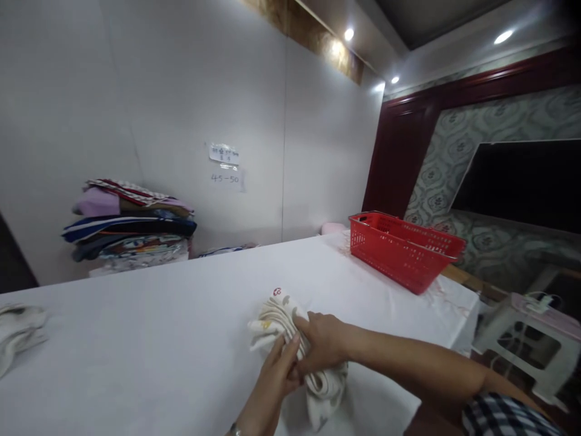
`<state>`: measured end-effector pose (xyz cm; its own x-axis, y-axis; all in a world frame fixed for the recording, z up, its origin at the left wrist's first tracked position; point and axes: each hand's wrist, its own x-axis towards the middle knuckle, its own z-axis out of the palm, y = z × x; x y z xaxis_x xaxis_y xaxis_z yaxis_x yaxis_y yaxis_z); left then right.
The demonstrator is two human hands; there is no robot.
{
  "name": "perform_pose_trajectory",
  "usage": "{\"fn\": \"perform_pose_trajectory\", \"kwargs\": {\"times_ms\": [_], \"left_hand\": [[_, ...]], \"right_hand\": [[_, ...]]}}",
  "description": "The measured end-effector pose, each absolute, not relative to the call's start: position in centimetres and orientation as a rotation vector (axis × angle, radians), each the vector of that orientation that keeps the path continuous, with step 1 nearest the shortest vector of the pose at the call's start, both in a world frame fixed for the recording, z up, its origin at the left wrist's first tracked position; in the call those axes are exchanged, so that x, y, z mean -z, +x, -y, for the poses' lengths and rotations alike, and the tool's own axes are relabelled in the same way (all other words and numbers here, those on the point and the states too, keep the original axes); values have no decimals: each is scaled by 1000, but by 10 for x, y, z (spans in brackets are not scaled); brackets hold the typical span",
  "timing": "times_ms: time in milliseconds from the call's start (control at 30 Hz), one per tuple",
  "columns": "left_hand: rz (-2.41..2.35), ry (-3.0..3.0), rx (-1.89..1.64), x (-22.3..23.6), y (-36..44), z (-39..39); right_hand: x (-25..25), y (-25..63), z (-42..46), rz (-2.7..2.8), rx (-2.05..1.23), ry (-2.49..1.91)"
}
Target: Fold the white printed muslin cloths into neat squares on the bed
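A bundle of patterned white cloth [327, 387] is gathered up in folds at the front of the white-covered table [181, 339]. My left hand [275, 372] grips it from the near left side, fingers closed on the folds. From the right, my right hand [324, 339] wraps over the same cloth, its fingertips close to those of the left. Small red, yellow and grey prints show on the fabric. What lies under my palms is hidden.
Another whitish cloth [20, 333] lies at the table's left edge. A red plastic basket [403, 254] stands at the back right. Folded clothes [131, 227] are stacked beyond the far edge by the wall. A stool [535, 333] stands off the right side.
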<state>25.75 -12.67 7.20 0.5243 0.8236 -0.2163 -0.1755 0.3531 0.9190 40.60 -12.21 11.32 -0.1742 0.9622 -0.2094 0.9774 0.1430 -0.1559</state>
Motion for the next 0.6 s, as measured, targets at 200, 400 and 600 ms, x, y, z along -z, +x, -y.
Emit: {"fn": "perform_pose_trajectory", "kwargs": {"times_ms": [200, 400, 600], "left_hand": [[-800, 880, -746, -47, 279, 126], [-869, 945, -829, -37, 273, 124], [-945, 1229, -727, -15, 259, 113]], "right_hand": [[-111, 410, 124, -2334, 219, 1939], [-116, 421, 117, -2284, 290, 1976], [-117, 460, 114, -2326, 444, 2181]]}}
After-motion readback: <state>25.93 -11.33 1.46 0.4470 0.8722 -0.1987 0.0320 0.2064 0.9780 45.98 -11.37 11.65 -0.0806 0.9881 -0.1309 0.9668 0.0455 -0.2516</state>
